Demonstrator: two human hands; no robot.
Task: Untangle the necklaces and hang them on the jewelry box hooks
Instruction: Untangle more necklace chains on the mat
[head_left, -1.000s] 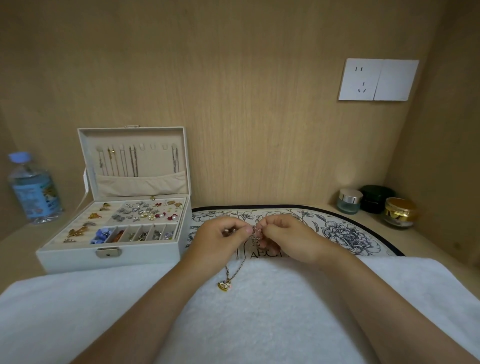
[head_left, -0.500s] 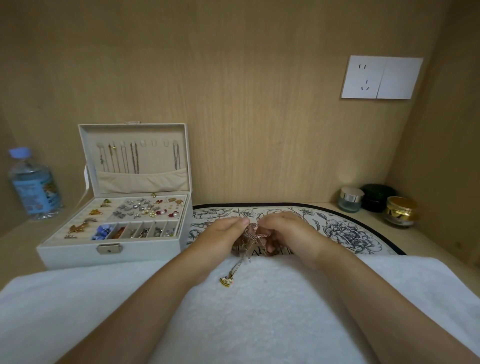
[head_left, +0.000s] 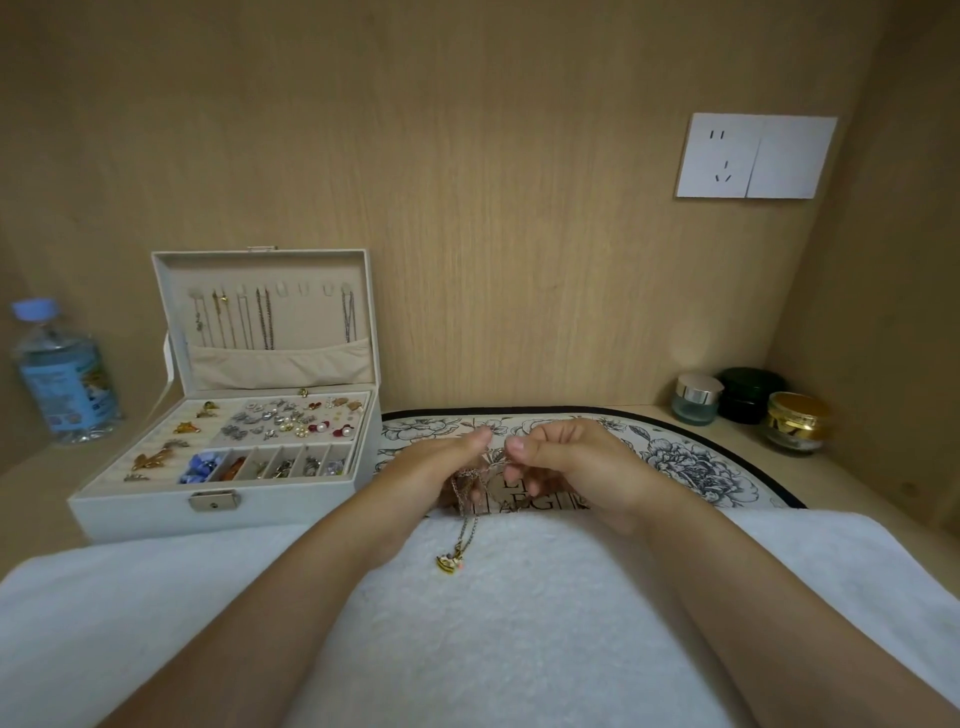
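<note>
left hand (head_left: 439, 467) and right hand (head_left: 571, 462) each pinch the tangled necklace chain (head_left: 466, 480) with curled fingers and hold it up between them, apparently to tease a knot apart. the pendant (head_left: 450, 562) hangs down to the white towel (head_left: 519, 634), which likely cushions it. jewelry box (head_left: 130, 514) stands open at left, some hooks (head_left: 304, 286) free. floral mat (head_left: 675, 457) lettering is partly hidden, "aeg" readable. bottle (head_left: 62, 374) label is illegible.

A wood-panelled home dressing corner: an open jewelry box (head_left: 156, 512) left of the left grip (head_left: 436, 473), cosmetic jars (head_left: 698, 400) well to the right of the right grip (head_left: 576, 467), a wall socket (head_left: 722, 156) above them, a white towel (head_left: 519, 623) beneath both.
</note>
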